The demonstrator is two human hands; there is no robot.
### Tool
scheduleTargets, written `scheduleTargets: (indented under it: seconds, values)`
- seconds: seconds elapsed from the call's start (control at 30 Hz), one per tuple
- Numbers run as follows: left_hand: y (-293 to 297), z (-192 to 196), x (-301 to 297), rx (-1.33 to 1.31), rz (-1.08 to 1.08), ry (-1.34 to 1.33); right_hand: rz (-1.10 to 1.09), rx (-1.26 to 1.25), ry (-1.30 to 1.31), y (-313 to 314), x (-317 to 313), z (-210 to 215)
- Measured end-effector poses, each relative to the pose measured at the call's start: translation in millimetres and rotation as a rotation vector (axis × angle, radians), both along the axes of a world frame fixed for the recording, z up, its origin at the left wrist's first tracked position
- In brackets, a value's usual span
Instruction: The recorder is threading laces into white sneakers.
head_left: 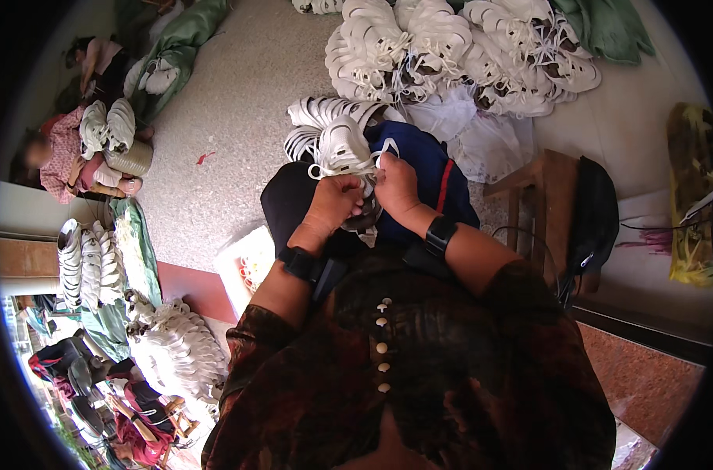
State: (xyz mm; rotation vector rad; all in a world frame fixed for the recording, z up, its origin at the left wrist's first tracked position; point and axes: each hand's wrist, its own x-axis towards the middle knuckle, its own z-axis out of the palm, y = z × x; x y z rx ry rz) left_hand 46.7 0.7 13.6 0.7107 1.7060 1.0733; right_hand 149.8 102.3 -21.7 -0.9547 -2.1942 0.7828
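Observation:
A white shoe upper (pixel 344 144) rests at my lap, its toe pointing away from me, with further white uppers (pixel 333 112) stacked just beyond it. My left hand (pixel 334 204) is closed at the near end of the upper, fingers bent inward; a white shoelace (pixel 317 170) loops out beside them. On the right, my right hand (pixel 397 185) pinches a white lace end (pixel 388 146) that rises above the thumb and forefinger. The fingertips of both hands are close together, and what lies between the left ones is partly hidden. Dark navy cloth with a red stripe (pixel 445 185) covers my lap.
A big heap of white shoe uppers (pixel 407 43) lies ahead on the speckled floor, near white plastic bags (pixel 489 145). At right stands a wooden stool (pixel 528 188) beside a black bag (pixel 595 215). Left are a seated person (pixel 63 153), more stacked uppers (pixel 176 348) and an open box (pixel 247 262).

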Motion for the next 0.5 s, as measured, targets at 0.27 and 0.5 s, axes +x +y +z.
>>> scheduleTargets:
  seconds: [0.27,0.5]
  values:
    - [5,-3,10,0.006,0.138,-0.062,0.089,0.049,-0.027,1,1,-5]
    - [3,-14,9,0.191,0.328,-0.016,0.152,0.041,-0.04,-3,15,6]
